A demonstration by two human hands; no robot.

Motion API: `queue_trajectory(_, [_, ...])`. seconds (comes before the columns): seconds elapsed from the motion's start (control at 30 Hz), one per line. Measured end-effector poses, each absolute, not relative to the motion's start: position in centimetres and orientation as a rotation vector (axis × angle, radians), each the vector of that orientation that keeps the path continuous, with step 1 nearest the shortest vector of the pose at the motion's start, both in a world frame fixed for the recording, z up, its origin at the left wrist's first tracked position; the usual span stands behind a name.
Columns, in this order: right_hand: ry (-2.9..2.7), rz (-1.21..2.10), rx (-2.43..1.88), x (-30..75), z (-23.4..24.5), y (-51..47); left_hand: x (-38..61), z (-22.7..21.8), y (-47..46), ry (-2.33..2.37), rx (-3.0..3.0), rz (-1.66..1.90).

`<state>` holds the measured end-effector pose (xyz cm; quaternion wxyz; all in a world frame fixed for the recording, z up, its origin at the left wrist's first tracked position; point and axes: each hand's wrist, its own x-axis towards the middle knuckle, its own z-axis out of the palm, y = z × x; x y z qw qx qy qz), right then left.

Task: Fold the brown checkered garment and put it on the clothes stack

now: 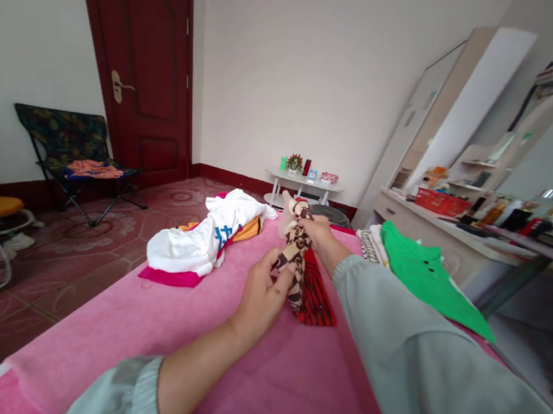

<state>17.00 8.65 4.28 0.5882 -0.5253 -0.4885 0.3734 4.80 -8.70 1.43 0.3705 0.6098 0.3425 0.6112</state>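
Note:
A brown and cream patterned piece of cloth [292, 253] is bunched between my two hands over the pink bedspread [247, 298]. My left hand [263, 292] pinches its lower left side, thumb and fingers closed. Farther up, my right hand [318, 232] grips its top right part. Beneath and just right of it lies a red cloth with black stripes [314, 300], flat on the bed. Whether the patterned cloth is a garment, and of which kind, I cannot make out.
White clothing with blue print [200, 240] is heaped at the left edge. Green clothing [425, 269] lies on the right, beside a dressing table [429, 222] with bottles and a red basket [441, 201]. Beyond stand a low white shelf [298, 179], a folding chair [67, 142] and a door [149, 75].

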Motion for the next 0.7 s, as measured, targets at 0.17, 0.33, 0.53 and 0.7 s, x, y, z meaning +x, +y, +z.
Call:
queue_trajectory(0.17, [-0.949,0.981,-1.19,18.0,6.5,7.2,5.5,5.5,-9.8,0.964,1.823,1.511])
queue_trajectory(0.33, [-0.822,1.061,-1.283,25.1,4.1,3.9,10.5,5.7,-10.4,1.061,2.175,1.305])
queue_trajectory(0.53, [-0.728,1.004,-1.434,35.2,-1.5,-1.4,16.1,1.3,-12.4,0.774,2.315,0.931])
queue_trajectory(0.7, [-0.876,0.973,-1.424,38.5,-4.0,-4.9,13.5,0.2,-11.2,1.004,2.29,0.94])
